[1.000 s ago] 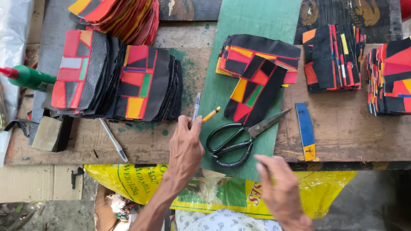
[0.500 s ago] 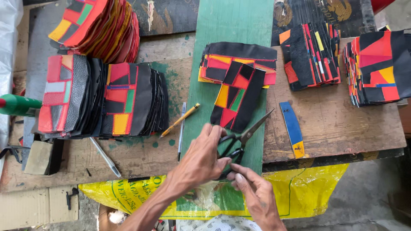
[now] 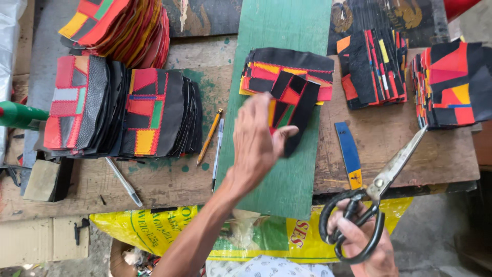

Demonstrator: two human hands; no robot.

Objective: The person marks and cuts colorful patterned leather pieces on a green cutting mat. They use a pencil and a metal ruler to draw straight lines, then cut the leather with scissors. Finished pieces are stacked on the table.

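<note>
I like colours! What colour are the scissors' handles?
Black, on the scissors in the right hand; head view.

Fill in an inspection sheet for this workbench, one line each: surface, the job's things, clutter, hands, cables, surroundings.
Surface: worn wooden bench with a green board laid across it.
Job's things: patchwork piece on the board, partly under the left hand; scissors, blades pointing up over the bench edge.
Clutter: patchwork stacks at left, back and right; pencil, pen, blue strip, grey block.
Hands: left hand on the piece; right hand grips the scissors' handles.
Cables: nothing seen.
Surroundings: yellow sack below the bench; green handle at far left.
</note>
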